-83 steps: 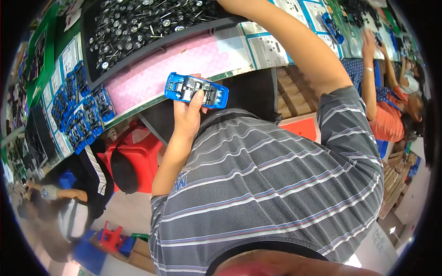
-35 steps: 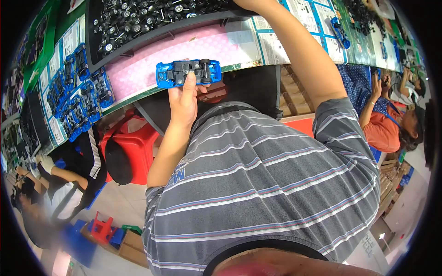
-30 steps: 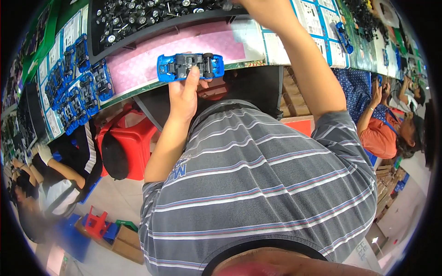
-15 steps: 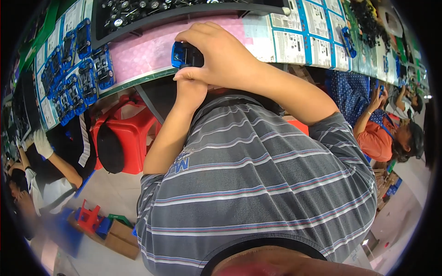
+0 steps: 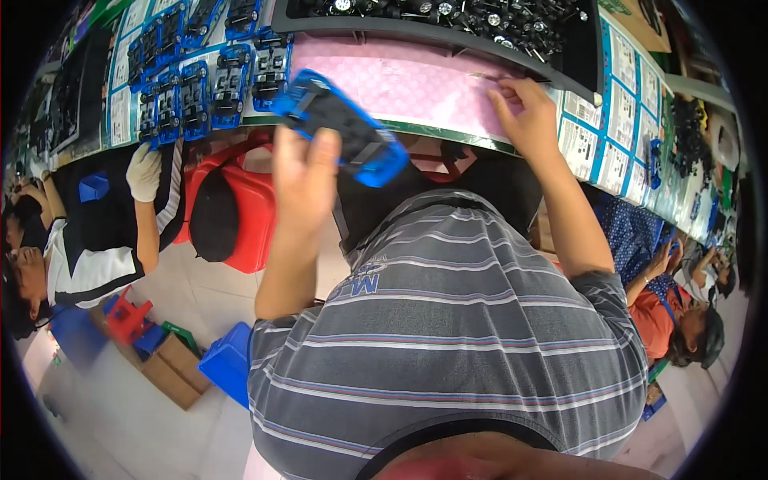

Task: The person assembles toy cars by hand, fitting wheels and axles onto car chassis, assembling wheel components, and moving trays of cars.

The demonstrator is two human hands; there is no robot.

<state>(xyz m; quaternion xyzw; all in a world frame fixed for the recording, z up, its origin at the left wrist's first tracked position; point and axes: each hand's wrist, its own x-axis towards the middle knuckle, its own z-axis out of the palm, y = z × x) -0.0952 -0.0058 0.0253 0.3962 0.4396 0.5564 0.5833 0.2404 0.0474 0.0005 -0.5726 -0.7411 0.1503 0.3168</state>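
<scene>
Head cam: car (image 5: 346,122) in L hand (image 5: 304,178) (R hand (image 5: 526,120) apart).

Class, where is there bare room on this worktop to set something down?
The middle of the pink mat looks bare: black tray behind, table edge in front, blue toy car in the left hand at left, right hand at right. Crowded: the blue car rows farther left and the tray, heaped with wheels.

Your left hand (image 5: 302,188) and blue toy car (image 5: 340,124) are kinda blurry, and the top edge cuts off your black tray (image 5: 384,30).
</scene>
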